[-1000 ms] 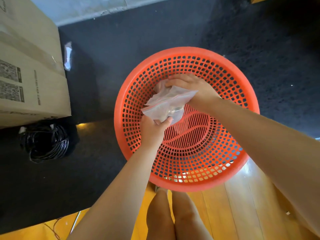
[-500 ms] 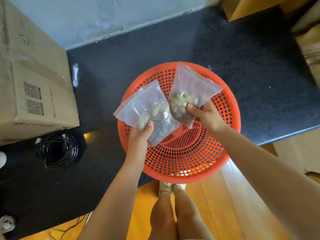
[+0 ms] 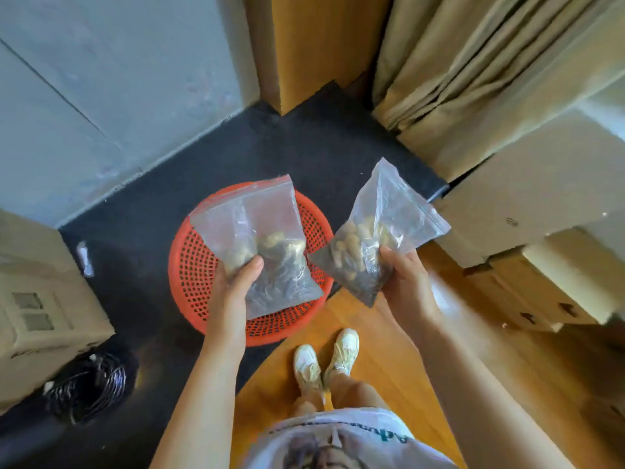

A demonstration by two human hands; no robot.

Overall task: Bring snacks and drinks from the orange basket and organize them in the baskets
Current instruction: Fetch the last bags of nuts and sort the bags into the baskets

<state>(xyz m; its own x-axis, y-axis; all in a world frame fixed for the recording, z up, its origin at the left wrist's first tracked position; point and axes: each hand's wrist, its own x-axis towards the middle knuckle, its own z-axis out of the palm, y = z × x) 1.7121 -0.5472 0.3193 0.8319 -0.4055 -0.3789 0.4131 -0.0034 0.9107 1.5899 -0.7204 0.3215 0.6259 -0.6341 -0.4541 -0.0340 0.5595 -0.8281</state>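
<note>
Your white sneakers [image 3: 324, 363] stand at six o'clock on the wooden floor [image 3: 473, 384]. Your left hand [image 3: 233, 286] grips one clear zip bag of nuts [image 3: 263, 245], thumb pressed on its front and the other fingers hidden behind it. Your right hand [image 3: 407, 279] pinches a second zip bag of nuts [image 3: 372, 235] at three o'clock the same way. Beyond, under the left bag, the orange basket [image 3: 199, 272] sits on a dark mat [image 3: 304, 147]. A cardboard box [image 3: 44, 299] lies at nine o'clock.

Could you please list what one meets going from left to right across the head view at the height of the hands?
Cardboard box → left hand → left bag of nuts → right bag of nuts → right hand → stacked cardboard boxes.
</note>
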